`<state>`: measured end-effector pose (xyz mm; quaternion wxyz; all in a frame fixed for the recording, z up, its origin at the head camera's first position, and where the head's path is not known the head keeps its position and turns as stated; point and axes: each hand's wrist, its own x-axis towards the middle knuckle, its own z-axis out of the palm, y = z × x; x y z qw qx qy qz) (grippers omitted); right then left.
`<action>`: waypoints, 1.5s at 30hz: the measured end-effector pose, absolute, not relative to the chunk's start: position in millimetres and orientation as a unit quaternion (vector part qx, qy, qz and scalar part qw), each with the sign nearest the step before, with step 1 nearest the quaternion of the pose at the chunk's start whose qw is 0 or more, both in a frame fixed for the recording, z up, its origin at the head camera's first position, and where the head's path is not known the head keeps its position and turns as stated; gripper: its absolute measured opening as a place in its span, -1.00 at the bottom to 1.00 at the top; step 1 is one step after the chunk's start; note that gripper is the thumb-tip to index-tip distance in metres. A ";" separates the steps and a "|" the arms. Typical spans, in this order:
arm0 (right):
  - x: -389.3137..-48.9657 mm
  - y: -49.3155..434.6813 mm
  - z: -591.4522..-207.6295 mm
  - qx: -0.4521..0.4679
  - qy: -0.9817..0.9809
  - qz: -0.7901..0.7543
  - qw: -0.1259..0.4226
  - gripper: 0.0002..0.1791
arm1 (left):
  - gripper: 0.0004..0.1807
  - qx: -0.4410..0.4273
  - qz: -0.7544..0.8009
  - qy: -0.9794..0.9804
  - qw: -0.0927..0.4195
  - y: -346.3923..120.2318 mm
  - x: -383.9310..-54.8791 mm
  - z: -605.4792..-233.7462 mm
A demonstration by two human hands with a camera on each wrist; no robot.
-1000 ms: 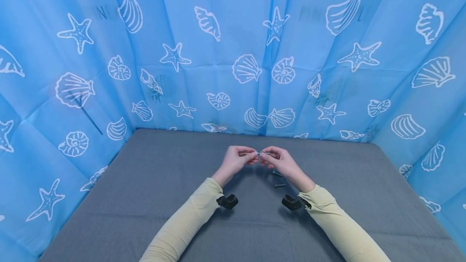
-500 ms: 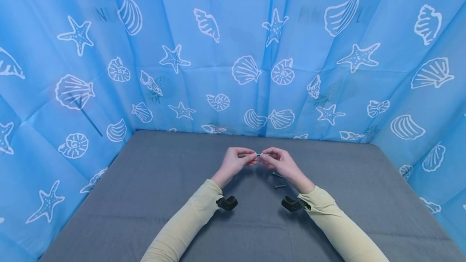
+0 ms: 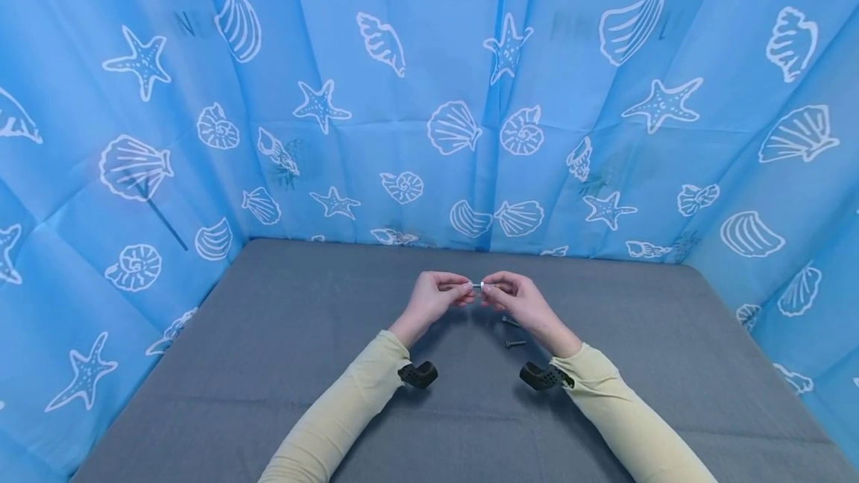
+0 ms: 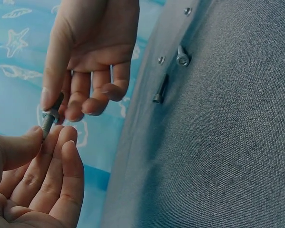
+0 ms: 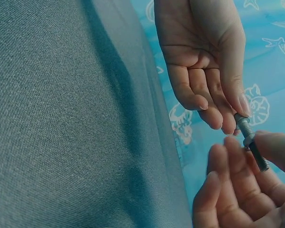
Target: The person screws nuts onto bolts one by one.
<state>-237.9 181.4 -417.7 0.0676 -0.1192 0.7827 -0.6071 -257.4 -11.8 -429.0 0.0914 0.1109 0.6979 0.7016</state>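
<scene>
In the head view both hands meet above the table's far half. My left hand (image 3: 435, 297) pinches the head end of a metal bolt (image 5: 246, 126) between thumb and fingers. A nut (image 5: 248, 141) sits around the bolt's threaded shaft, and the shaft's tip sticks out beyond it. My right hand (image 3: 517, 300) holds this nut between thumb and index finger. In the left wrist view the nut appears against the right thumb tip, while the left fingers cover the bolt head.
Two more bolts, one nearer (image 3: 515, 343) and one farther (image 3: 511, 320), lie on the grey cloth-covered table (image 3: 322, 364) below the right hand. Two loose nuts, one upper (image 4: 187, 11) and one lower (image 4: 161, 60), lie near them. A blue shell-print curtain (image 3: 403, 95) surrounds the table.
Both hands stay almost in place with the bolt between them. The right fingertips shift slightly at the nut, which shows more plainly now. The bolts on the table have not moved.
</scene>
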 end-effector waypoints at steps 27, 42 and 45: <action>-238.4 182.2 -414.9 -0.116 0.778 -0.613 0.076 -0.68 | -0.79 0.100 0.697 0.703 0.099 -13.5 -237.6 -398.1; -236.4 182.7 -412.8 -0.114 0.777 -0.614 0.075 -0.69 | -0.78 0.107 0.695 0.705 0.094 -12.9 -238.3 -401.4; -236.2 181.9 -412.7 -0.106 0.785 -0.606 0.079 -0.65 | -0.78 0.110 0.691 0.708 0.092 -12.3 -239.7 -404.5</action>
